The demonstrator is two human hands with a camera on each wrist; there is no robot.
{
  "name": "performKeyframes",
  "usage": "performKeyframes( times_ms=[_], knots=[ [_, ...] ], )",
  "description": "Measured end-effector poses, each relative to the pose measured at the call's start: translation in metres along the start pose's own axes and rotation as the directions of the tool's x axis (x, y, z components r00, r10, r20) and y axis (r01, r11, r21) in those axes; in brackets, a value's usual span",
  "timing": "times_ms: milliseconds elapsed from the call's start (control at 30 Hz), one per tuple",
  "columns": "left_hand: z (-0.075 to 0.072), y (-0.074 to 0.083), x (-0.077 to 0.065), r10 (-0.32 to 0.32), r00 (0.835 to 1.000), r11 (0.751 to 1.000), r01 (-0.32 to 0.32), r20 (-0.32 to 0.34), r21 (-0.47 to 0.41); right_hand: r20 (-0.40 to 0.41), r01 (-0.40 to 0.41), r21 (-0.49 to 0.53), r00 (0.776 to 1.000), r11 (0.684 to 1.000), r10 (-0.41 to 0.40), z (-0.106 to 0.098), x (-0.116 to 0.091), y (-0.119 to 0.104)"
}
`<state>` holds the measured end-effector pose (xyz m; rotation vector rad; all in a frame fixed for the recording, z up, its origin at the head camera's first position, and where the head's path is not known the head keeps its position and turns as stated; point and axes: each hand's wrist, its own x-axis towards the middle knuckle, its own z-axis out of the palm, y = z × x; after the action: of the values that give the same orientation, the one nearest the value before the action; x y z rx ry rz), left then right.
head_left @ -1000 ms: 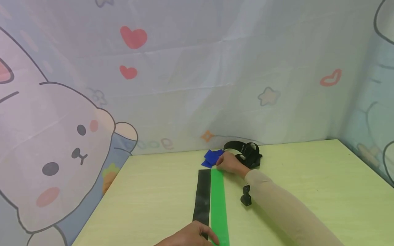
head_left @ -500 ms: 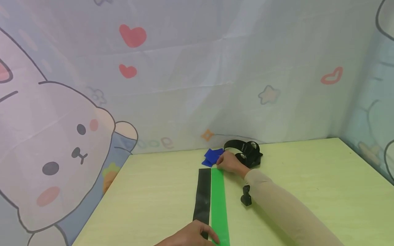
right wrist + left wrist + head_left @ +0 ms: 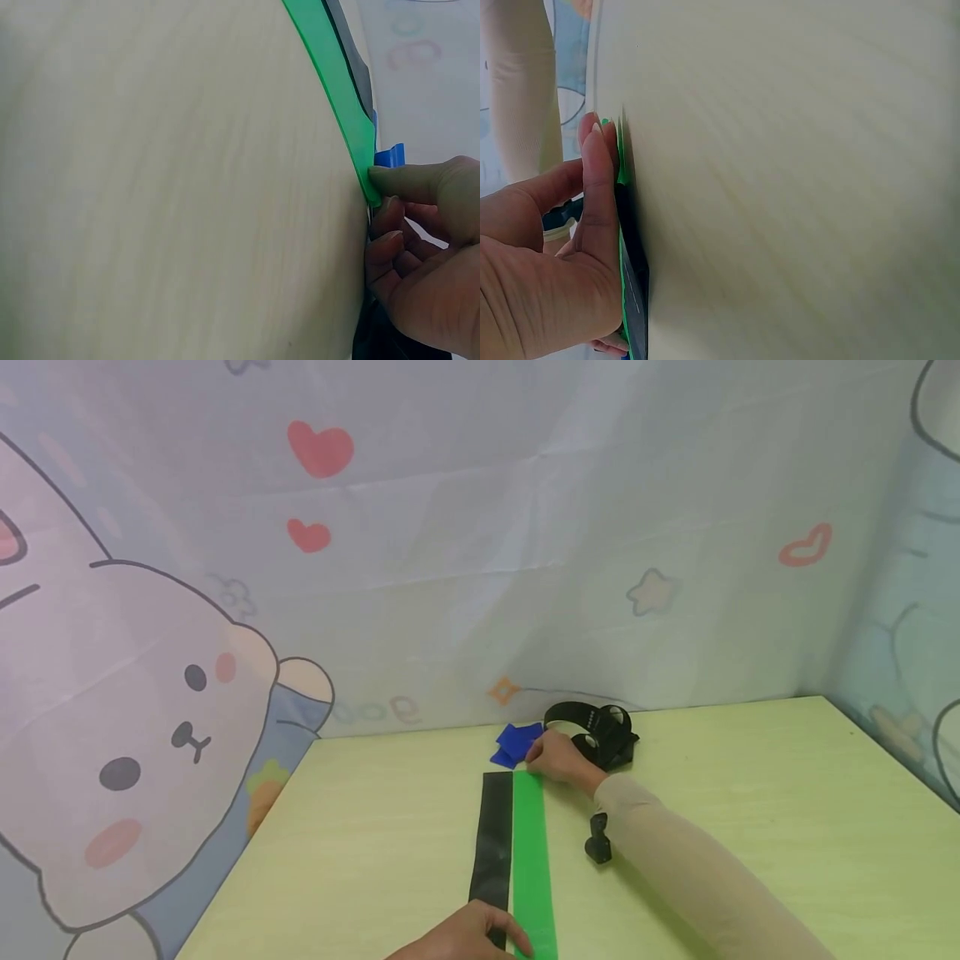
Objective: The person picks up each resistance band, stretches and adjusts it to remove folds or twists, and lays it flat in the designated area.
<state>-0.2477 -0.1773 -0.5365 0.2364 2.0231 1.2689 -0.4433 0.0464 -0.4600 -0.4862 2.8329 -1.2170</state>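
Observation:
A flat green band (image 3: 533, 860) lies lengthwise on the table, with a matching black band (image 3: 492, 839) alongside on its left. My right hand (image 3: 558, 757) is at the far end of the green band; in the right wrist view its thumb and fingers (image 3: 409, 180) hold the corner, the other fingers curled below. At the near end my left hand (image 3: 467, 933) reaches over the black band, its fingertips on the green one. The left wrist view shows the left hand's thumb (image 3: 598, 187) and fingertips together at the green edge. The near ends of both bands are partly hidden.
Several blue folded pieces (image 3: 517, 743) lie just beyond the bands. Right of them, by the back edge, sits a heap of black straps (image 3: 611, 743). A small black wrist camera (image 3: 597, 839) hangs under the right sleeve. A printed cloth backdrop (image 3: 420, 610) stands behind the table (image 3: 712, 760).

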Motion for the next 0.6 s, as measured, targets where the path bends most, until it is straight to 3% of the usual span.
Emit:
performKeyframes(
  times_ms=[433, 600],
  knots=[
    [-0.0015, -0.0013, 0.0006, -0.019, 1.000, 1.000, 0.019, 0.008, -0.013, -0.003, 0.008, 0.008, 1.000, 1.000, -0.008, -0.0018, -0.0002, 0.0000],
    [-0.0015, -0.0028, 0.0006, 0.011, 1.000, 1.000, -0.011, 0.016, -0.017, 0.001, 0.004, 0.007, 1.000, 1.000, -0.004, -0.0007, 0.0001, 0.0004]
  ],
)
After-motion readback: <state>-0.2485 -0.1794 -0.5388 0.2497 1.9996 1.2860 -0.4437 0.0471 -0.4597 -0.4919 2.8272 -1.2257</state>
